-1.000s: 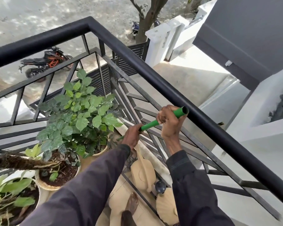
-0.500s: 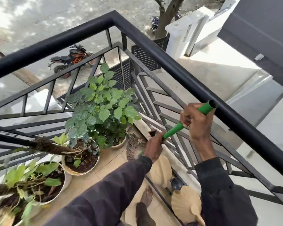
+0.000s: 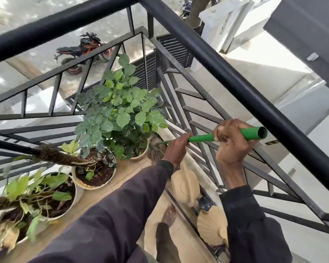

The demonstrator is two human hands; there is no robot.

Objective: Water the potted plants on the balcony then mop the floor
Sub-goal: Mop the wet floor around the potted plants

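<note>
Mop handle (image 3: pixel 203 138) is the green pole running low across the balcony corner, just inside the black railing (image 3: pixel 235 88), with its shaggy head (image 3: pixel 156 150) down beside the bushy plant's pot. Both hands are wrapped tight round it. The right hand (image 3: pixel 232 143) is fisted near the open top end, and the left hand (image 3: pixel 176 149) grips further down, with a short stretch of green showing between them.

Compared with half a second ago, the grip is the same, but the pole lies flatter and the left hand sits higher and closer to the right one. The view has also swung, so the leftmost pot shows more.

Count: two hands, one pole, and three pots I can make out clearly: the bushy plant (image 3: pixel 120 114), the middle pot (image 3: pixel 95 173) and the left pot (image 3: pixel 46 198). There's also one bare foot (image 3: pixel 169 213) on the tiled floor (image 3: pixel 129 173), and one orange-and-black motorbike (image 3: pixel 84 50) down on the street.
</note>
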